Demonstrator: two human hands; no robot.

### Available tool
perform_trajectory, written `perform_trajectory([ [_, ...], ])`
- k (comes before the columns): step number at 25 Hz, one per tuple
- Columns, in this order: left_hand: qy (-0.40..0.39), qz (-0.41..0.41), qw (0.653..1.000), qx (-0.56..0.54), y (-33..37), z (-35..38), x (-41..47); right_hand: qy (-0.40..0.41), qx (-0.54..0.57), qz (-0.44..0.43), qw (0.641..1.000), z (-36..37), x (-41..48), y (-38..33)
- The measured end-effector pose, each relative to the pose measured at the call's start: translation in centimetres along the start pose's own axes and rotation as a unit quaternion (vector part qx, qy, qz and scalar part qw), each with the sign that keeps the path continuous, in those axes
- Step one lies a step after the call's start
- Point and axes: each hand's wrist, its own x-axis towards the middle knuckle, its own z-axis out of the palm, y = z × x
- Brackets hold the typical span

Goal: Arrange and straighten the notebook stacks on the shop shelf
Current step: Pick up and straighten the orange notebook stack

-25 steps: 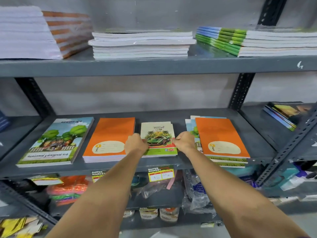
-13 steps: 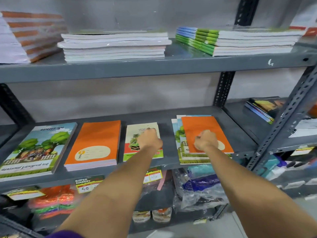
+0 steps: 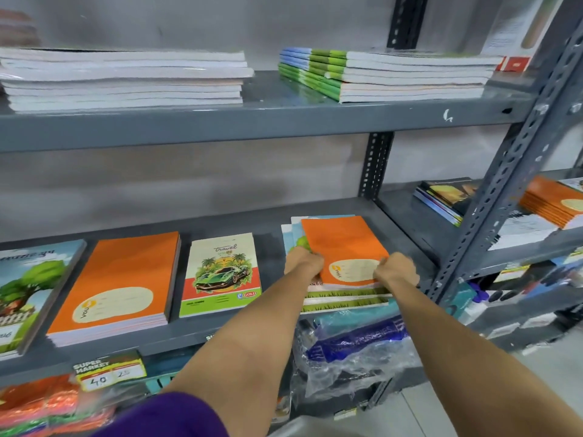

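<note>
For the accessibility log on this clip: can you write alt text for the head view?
Both hands, left hand and right hand, grip the near corners of an orange notebook lying askew on a fanned stack of tree-cover notebooks on a grey metal shelf. To its left lie a car-cover notebook and an orange stack.

Pale grey plastered wall (image 3: 189, 178) behind my grey slotted-angle steel shelving rack (image 3: 504, 171); perforated dark uprights (image 3: 375, 165). Light grey floor (image 3: 561, 370) lower right. Even, flat lighting.
</note>
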Motion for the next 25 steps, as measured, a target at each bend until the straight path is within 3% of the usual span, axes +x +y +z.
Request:
perform_trajectory([
  [5, 0.022, 0.001, 0.997, -0.068, 2.4, -1.7, 0.5, 0.087, 0.112, -0.036, 0.989, -1.5, 0.8, -2.9],
  [10, 0.085, 0.014, 0.993, -0.077, 0.4, -9.9, 1.7, 0.075, 0.199, -0.079, 0.974, -0.6, -2.6, -9.8],
  [14, 0.152, 0.008, 0.984, -0.092, -4.8, -18.5, 1.4, 0.018, 0.281, -0.122, 0.952, 1.6, -9.1, -16.2],
  [18, 0.209, -0.006, 0.977, -0.049, -11.7, -27.1, 0.0, -0.091, 0.331, -0.146, 0.928, 5.0, -16.6, -21.0],
  [22, 0.229, -0.019, 0.973, -0.003, -18.4, -33.8, -1.6, -0.179, 0.290, -0.197, 0.919, 8.0, -22.9, -24.7],
  [25, 0.183, -0.063, 0.981, 0.007, -22.5, -35.9, -2.4, -0.196, 0.219, -0.242, 0.925, 9.5, -25.9, -26.0],
])
